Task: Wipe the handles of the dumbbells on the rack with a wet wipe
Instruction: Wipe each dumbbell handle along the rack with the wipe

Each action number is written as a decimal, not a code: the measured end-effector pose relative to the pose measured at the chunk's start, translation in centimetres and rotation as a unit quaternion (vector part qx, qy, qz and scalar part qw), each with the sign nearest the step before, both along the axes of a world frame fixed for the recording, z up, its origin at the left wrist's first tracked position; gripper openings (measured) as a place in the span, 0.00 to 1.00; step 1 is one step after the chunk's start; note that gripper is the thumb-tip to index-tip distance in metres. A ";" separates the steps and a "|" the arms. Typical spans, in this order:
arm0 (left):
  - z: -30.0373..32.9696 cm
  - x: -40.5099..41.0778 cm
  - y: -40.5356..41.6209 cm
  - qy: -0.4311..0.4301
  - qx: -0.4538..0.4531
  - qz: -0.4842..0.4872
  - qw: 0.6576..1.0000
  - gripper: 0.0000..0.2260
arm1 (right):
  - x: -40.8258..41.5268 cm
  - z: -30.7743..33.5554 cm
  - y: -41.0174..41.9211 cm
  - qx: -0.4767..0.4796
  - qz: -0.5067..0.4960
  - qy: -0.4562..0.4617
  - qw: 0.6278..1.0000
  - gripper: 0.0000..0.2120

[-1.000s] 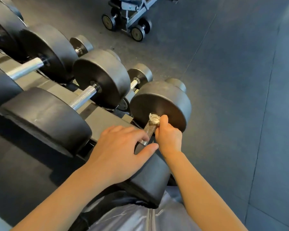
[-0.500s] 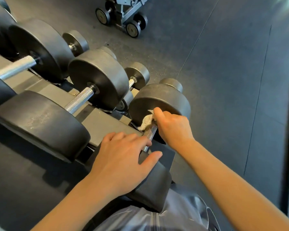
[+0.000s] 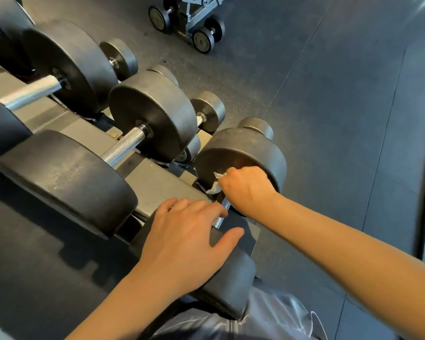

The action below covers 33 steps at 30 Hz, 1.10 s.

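Rubber gym flooring surrounds the rack (image 3: 155, 177). Right hand (image 3: 247, 190) grips the wet wipe (image 3: 214, 186) around the nearest handle (image 3: 221, 214), whose axis runs toward the flat left hand (image 3: 182, 241).

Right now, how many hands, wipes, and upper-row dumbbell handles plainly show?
Hands: 2 (left hand, right hand)
Wipes: 1 (wipe)
Handles: 3 (smooth handle, knurled handle, wiped handle)
Total: 6
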<state>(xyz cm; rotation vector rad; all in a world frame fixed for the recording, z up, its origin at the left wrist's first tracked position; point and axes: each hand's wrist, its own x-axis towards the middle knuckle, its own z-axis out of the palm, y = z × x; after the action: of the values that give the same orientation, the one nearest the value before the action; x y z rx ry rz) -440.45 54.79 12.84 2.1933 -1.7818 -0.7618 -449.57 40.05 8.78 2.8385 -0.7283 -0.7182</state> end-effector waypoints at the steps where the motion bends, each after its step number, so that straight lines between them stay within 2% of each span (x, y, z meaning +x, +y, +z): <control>1: 0.1 0.0 0.1 0.002 -0.001 0.003 1.000 0.29 | -0.8 -0.4 0.2 0.009 -0.019 -0.024 0.999 0.12; 5: 0.3 0.0 0.0 0.014 -0.009 0.011 1.000 0.26 | -4.1 -3.1 1.1 -0.019 -0.056 -0.175 0.983 0.24; 8: 0.2 0.0 -0.1 0.009 -0.019 0.010 1.000 0.28 | -5.3 -5.8 0.9 -0.032 -0.074 -0.308 0.948 0.34; 10: 0.2 0.0 0.0 0.019 -0.025 0.012 0.999 0.29 | -5.7 -6.9 1.4 -0.027 -0.098 -0.382 0.919 0.30; 12: 0.2 -0.1 -0.1 0.021 -0.031 0.013 0.999 0.28 | -5.9 -7.5 2.4 -0.027 -0.150 -0.444 0.883 0.22; 14: 0.2 -0.1 0.0 0.013 -0.033 0.010 0.999 0.28 | -6.0 -8.1 3.8 -0.017 -0.212 -0.464 0.860 0.21; 16: 0.3 -0.1 0.0 0.005 -0.033 0.005 0.999 0.28 | -6.0 -8.4 5.3 0.036 -0.277 -0.479 0.832 0.21; 17: 0.3 -0.1 -0.1 0.001 -0.030 0.003 1.000 0.28 | -6.0 -8.4 6.0 0.077 -0.318 -0.497 0.804 0.19; 18: 0.3 -0.1 -0.1 -0.004 -0.028 0.000 1.000 0.29 | -5.9 -8.2 6.5 0.124 -0.366 -0.518 0.763 0.17; 20: 0.3 -0.1 -0.1 -0.006 -0.026 -0.003 1.000 0.30 | -5.5 -8.0 7.0 0.224 -0.479 -0.545 0.650 0.15; 23: 0.3 0.0 -0.2 -0.013 -0.026 -0.010 1.000 0.30 | -3.8 -7.6 6.8 0.409 -0.603 -0.532 0.431 0.13; 25: 0.2 0.0 -0.2 -0.017 -0.023 -0.013 0.999 0.29 | -3.0 -7.6 6.4 0.533 -0.602 -0.534 0.261 0.12; 26: 0.2 0.0 -0.2 -0.019 -0.024 -0.013 0.999 0.28 | -2.9 -7.6 6.1 0.562 -0.602 -0.535 0.188 0.13; 27: 0.1 0.0 -0.3 -0.020 -0.024 -0.013 0.999 0.27 | -2.9 -7.6 5.7 0.577 -0.604 -0.533 0.136 0.14; 28: 0.1 0.0 -0.3 -0.020 -0.026 -0.012 0.999 0.26 | -2.9 -7.6 5.3 0.585 -0.609 -0.525 0.106 0.15; 30: 0.1 0.0 -0.3 -0.012 -0.029 -0.010 0.999 0.25 | -2.9 -7.3 5.0 0.596 -0.614 -0.512 0.073 0.17; 33: 0.0 0.0 -0.2 0.009 -0.041 -0.002 0.999 0.23 | -2.6 -7.2 5.2 0.603 -0.615 -0.505 0.056 0.18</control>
<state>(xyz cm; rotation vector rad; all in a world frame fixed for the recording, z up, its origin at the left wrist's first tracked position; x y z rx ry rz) -440.43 54.57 12.86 2.1254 -1.7775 -0.6948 -452.20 45.26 1.62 -0.1321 1.0152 -0.5882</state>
